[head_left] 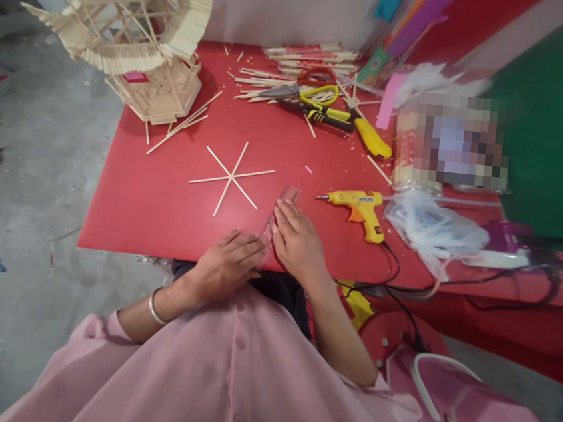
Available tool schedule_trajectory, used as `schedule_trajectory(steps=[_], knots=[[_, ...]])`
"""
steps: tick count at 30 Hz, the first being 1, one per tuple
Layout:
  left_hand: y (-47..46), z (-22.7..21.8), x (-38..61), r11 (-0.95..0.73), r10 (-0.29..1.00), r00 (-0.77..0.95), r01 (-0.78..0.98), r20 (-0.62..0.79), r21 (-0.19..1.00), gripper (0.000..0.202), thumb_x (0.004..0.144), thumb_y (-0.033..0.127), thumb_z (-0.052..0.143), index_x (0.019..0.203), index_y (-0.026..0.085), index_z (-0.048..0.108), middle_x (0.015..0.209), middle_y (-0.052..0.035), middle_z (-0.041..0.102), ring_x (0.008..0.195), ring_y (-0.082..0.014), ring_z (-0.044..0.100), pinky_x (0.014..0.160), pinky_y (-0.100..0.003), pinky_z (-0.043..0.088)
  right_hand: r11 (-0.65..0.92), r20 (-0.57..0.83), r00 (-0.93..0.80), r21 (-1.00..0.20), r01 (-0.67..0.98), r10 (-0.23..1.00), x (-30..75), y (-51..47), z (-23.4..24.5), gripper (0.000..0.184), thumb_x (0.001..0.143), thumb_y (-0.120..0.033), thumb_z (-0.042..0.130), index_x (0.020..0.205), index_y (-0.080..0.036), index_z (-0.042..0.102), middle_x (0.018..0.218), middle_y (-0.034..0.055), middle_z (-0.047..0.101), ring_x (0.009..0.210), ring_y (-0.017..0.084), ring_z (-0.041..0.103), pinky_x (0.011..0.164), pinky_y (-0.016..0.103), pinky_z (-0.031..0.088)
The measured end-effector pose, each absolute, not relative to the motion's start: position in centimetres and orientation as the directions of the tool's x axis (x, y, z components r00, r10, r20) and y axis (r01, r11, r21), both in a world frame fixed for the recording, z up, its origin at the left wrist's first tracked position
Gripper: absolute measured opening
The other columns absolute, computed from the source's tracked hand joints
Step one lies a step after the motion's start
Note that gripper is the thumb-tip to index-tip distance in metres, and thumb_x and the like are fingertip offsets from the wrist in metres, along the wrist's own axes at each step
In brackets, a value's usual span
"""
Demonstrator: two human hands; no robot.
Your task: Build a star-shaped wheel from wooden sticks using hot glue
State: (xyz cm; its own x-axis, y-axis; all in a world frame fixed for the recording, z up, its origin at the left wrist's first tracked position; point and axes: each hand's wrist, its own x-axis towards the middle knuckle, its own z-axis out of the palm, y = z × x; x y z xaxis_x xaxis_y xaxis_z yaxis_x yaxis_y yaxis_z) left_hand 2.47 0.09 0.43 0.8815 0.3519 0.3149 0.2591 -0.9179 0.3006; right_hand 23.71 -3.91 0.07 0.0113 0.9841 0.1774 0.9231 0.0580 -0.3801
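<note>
two bare hands lie palm down at the near edge of a red, smooth-topped table (149,224). the left hand (230,258), with a pale bangle (155,306) at its wrist, is flattened, fingers stretched and close together, its fingertips on a narrow, see-through plastic ruler (289,194). the right hand (301,243) has its fingers loosely bent along the same ruler, which slants away between the hands, its far end showing past the right fingertips. whether either hand grips it or only presses on it cannot be told, as the undersides are hidden.

just beyond the left hand, thin pale wooden sticks cross at their middles in a flat six-pointed star (231,177). farther off, to the left of the hands, stands a tiered, pale wooden stick-built tower (157,94). near the right hand, on its right, lies a yellow glue gun (362,209). well beyond both hands, red-and-yellow-handled metal scissors (281,91) rest on a heap of loose pale sticks (255,74).
</note>
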Motion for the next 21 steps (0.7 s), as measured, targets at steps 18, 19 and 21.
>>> schedule_trajectory(steps=[18, 19, 21], knots=[[-1.0, -0.8, 3.1, -0.88, 0.46, 0.741, 0.308, 0.49, 0.362, 0.044, 0.097, 0.018, 0.059, 0.141, 0.015, 0.054, 0.136, -0.0171, 0.067, 0.135, -0.0281, 0.059, 0.113, -0.049, 0.052, -0.061, 0.214, 0.161, -0.411, 0.91, 0.964, 23.3, -3.2, 0.3, 0.048, 0.104, -0.038, 0.037, 0.142, -0.018, 0.06, 0.151, 0.0154, 0.055, 0.138, 0.027, 0.054, 0.115, 0.05, 0.042], [-1.0, -0.8, 3.2, -0.877, 0.465, 0.744, 0.313, 0.48, 0.364, 0.043, 0.097, 0.017, 0.059, 0.14, 0.015, 0.055, 0.136, -0.0172, 0.067, 0.135, -0.0282, 0.059, 0.114, -0.049, 0.051, -0.063, 0.205, 0.156, -0.401, 0.914, 0.966, 23.4, -3.1, 0.2, 0.048, 0.104, -0.038, 0.037, 0.142, -0.018, 0.06, 0.151, 0.0156, 0.055, 0.139, 0.028, 0.053, 0.115, 0.05, 0.041], [-0.9, -0.6, 3.3, -0.877, 0.468, 0.747, 0.325, 0.473, 0.355, 0.042, 0.096, 0.016, 0.058, 0.138, 0.013, 0.056, 0.134, -0.0177, 0.068, 0.134, -0.0285, 0.06, 0.114, -0.048, 0.051, -0.067, 0.192, 0.149, -0.381, 0.922, 0.97, 23.3, -3.1, 0.2, 0.049, 0.104, -0.038, 0.037, 0.141, -0.016, 0.06, 0.153, 0.0168, 0.052, 0.142, 0.029, 0.05, 0.116, 0.05, 0.04]])
